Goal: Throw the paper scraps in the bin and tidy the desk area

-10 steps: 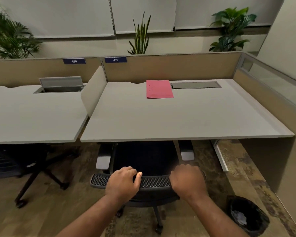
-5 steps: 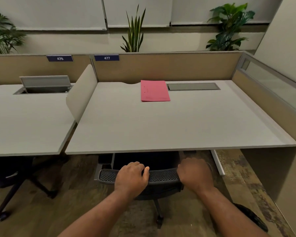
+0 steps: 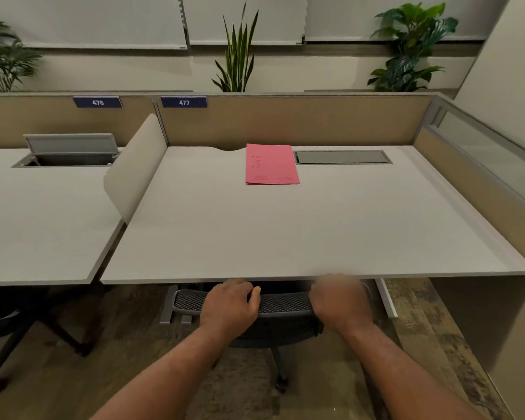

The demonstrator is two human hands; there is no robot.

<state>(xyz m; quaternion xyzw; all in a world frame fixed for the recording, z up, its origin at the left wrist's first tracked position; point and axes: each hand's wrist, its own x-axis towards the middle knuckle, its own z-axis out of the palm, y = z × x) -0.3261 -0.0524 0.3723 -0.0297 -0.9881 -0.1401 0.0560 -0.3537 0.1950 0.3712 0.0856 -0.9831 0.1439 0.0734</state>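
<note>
From the head view, both hands sit on the mesh top edge of the office chair (image 3: 281, 303), whose backrest is just short of the front lip of the desk (image 3: 285, 237). The left hand (image 3: 229, 307) is curled over the rail with the thumb laid along it; the right hand (image 3: 340, 301) is blurred but looks closed over the same rail. The seat is already out of sight under the desktop.

No paper scraps and no bin show here. The one loose item is a pink folder (image 3: 272, 165) lying flat at the back of the desk, just beside the closed cable hatch (image 3: 343, 157).

The chair is on casters, so it should roll with little force; the mesh rail gives some and grips well, and two spread hands should keep it straight. The folder looks thin, light and floppy, best lifted by an edge.

The desk lip is very near the knuckles. A white leg (image 3: 387, 298) stands to the right, a grey support (image 3: 172, 304) to the left, with the chair between them. The side divider (image 3: 134, 165) closes the desk's left edge.
</note>
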